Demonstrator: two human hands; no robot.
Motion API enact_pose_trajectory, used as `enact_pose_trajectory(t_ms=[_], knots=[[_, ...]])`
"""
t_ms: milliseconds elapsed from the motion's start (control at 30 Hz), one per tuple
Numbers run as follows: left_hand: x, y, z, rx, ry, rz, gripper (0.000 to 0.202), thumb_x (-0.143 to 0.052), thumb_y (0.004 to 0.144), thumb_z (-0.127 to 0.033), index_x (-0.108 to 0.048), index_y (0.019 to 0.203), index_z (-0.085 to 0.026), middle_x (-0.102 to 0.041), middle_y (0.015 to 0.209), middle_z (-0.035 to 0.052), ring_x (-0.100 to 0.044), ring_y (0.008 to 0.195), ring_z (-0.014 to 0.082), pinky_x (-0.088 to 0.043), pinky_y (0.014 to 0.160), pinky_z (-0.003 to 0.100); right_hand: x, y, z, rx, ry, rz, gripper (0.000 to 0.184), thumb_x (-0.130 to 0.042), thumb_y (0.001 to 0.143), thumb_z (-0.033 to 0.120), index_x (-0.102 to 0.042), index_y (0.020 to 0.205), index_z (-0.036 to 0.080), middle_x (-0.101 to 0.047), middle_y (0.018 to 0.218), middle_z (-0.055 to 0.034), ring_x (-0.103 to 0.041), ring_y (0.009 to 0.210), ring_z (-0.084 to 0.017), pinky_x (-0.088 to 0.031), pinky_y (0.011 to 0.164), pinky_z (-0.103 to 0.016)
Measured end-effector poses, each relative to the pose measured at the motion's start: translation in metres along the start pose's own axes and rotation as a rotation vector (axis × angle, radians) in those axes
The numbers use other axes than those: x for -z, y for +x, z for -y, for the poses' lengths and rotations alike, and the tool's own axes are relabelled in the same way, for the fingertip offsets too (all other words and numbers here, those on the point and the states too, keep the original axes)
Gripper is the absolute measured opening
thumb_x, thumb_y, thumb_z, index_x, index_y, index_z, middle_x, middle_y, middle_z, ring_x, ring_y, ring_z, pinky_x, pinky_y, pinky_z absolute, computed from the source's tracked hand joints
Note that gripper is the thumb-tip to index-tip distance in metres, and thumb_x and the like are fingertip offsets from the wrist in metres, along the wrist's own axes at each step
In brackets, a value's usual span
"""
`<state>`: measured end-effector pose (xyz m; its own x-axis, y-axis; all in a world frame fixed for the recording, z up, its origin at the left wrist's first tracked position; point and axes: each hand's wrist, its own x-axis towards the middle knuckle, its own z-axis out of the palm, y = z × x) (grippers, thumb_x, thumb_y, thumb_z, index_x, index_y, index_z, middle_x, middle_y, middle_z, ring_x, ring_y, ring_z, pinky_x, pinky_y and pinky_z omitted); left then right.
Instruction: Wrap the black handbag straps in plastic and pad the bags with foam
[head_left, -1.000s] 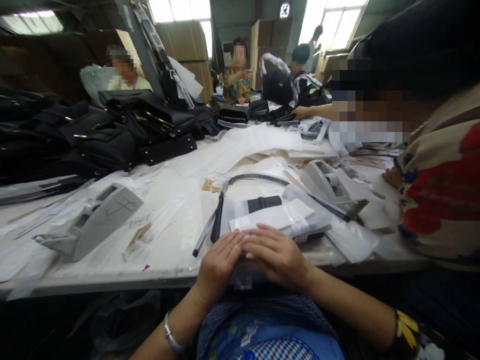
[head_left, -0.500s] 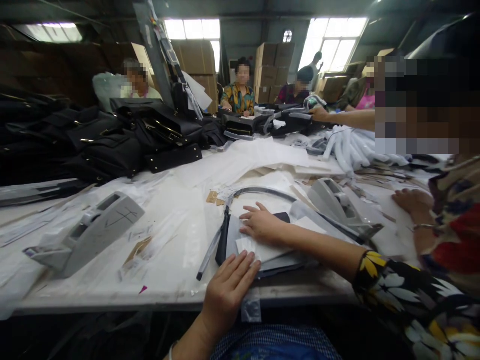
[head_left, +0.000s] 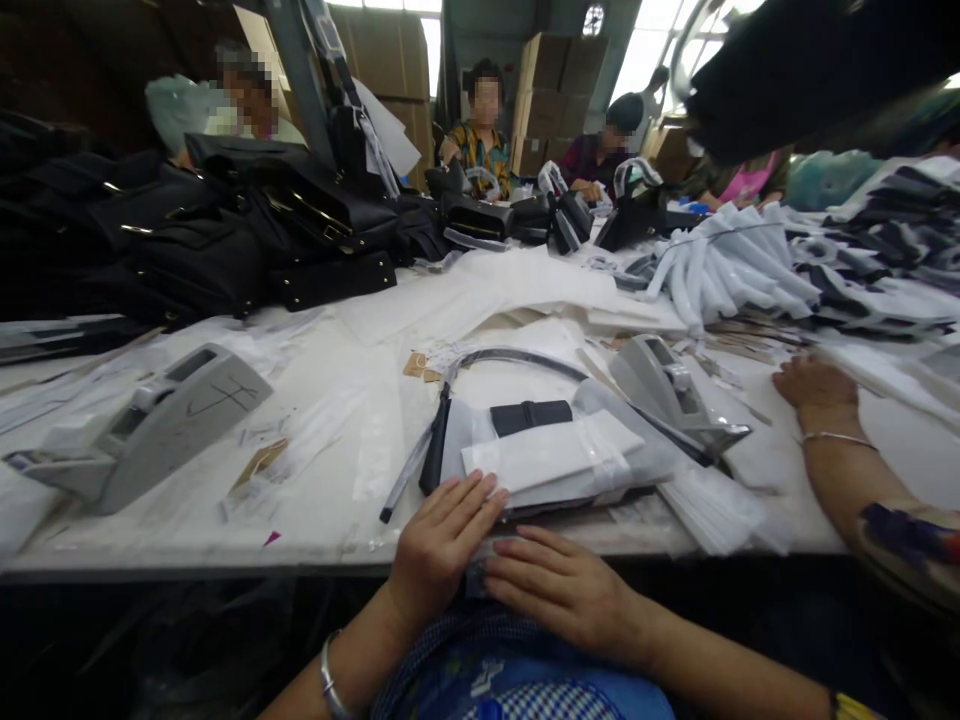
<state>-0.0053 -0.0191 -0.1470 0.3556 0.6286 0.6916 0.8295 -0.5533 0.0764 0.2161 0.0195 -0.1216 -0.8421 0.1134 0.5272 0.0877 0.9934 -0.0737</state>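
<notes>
My left hand [head_left: 442, 540] lies flat at the table's front edge, fingers stretched out toward a white folded sheet [head_left: 551, 455]. My right hand [head_left: 559, 585] rests just below the edge, fingers extended over a small clear plastic piece [head_left: 476, 575] between the two hands. Beyond them a black strap piece [head_left: 531, 415] lies on grey wrapped material, and a long dark handle strap [head_left: 435, 450] curves across the white table [head_left: 322, 400].
Grey tape dispensers stand at left [head_left: 150, 425] and right [head_left: 671, 385]. A co-worker's hand with a bracelet [head_left: 817, 395] rests on the table at right. Black handbags [head_left: 225, 240] pile at back left; wrapped white straps [head_left: 720, 265] at back right. Several people sit beyond.
My right hand has drawn back from the white sheet to the table edge beside my left hand. The person at right has leaned out of view.
</notes>
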Motion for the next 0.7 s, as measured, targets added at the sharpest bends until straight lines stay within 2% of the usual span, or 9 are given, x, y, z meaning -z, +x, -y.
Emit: enact_pose_trajectory(t_ms=[67, 167, 233, 367, 567, 700], knots=[[0.001, 0.000, 0.000, -0.001, 0.004, 0.006, 0.039, -0.040, 0.100, -0.010, -0.059, 0.134, -0.014, -0.064, 0.135, 0.0097, -0.055, 0.130, 0.0225, -0.049, 0.107, 0.042, -0.018, -0.006, 0.007, -0.016, -0.072, 0.006, 0.034, -0.051, 0.099, 0.012, -0.062, 0.130, 0.016, -0.070, 0.126, -0.0060, -0.058, 0.126, -0.020, -0.048, 0.108, -0.038], [0.002, -0.001, 0.000, -0.002, 0.015, 0.017, 0.039, -0.041, 0.100, -0.010, -0.058, 0.135, -0.015, -0.064, 0.135, 0.0100, -0.055, 0.131, 0.0227, -0.047, 0.108, 0.042, -0.041, -0.002, 0.004, -0.057, -0.107, -0.119, 0.030, -0.054, 0.097, 0.013, -0.066, 0.125, 0.016, -0.073, 0.119, -0.0071, -0.065, 0.115, -0.019, -0.054, 0.098, -0.034], [0.003, 0.000, 0.000, -0.015, 0.028, 0.020, 0.039, -0.041, 0.100, -0.010, -0.058, 0.135, -0.015, -0.064, 0.135, 0.0102, -0.055, 0.131, 0.0228, -0.047, 0.109, 0.042, -0.047, 0.003, 0.001, -0.051, -0.079, -0.198, 0.026, -0.056, 0.096, 0.012, -0.069, 0.118, 0.014, -0.076, 0.111, -0.0076, -0.068, 0.107, -0.018, -0.056, 0.094, -0.033], [0.001, 0.002, 0.002, -0.042, 0.054, 0.012, 0.041, -0.041, 0.099, -0.010, -0.057, 0.136, -0.015, -0.064, 0.134, 0.0105, -0.056, 0.129, 0.0229, -0.048, 0.107, 0.042, -0.045, 0.004, 0.010, -0.075, 0.023, -0.297, 0.020, -0.054, 0.096, 0.012, -0.071, 0.106, 0.013, -0.078, 0.100, -0.0079, -0.073, 0.098, -0.017, -0.057, 0.095, -0.033], [-0.001, 0.001, 0.004, -0.029, 0.044, 0.020, 0.046, -0.041, 0.098, -0.007, -0.053, 0.140, -0.019, -0.063, 0.136, 0.0094, -0.055, 0.131, 0.0227, -0.050, 0.106, 0.042, -0.034, -0.010, 0.045, -0.159, 0.139, -0.275, 0.029, -0.041, 0.101, 0.018, -0.069, 0.108, 0.016, -0.079, 0.099, -0.0052, -0.074, 0.096, -0.016, -0.059, 0.091, -0.031], [-0.002, 0.000, 0.004, -0.021, 0.044, 0.025, 0.046, -0.042, 0.098, -0.007, -0.053, 0.141, -0.019, -0.062, 0.136, 0.0095, -0.055, 0.130, 0.0228, -0.049, 0.106, 0.041, -0.019, 0.002, 0.051, -0.174, 0.145, -0.277, 0.025, -0.044, 0.099, 0.016, -0.069, 0.105, 0.016, -0.079, 0.096, -0.0050, -0.075, 0.089, -0.015, -0.059, 0.089, -0.029]])
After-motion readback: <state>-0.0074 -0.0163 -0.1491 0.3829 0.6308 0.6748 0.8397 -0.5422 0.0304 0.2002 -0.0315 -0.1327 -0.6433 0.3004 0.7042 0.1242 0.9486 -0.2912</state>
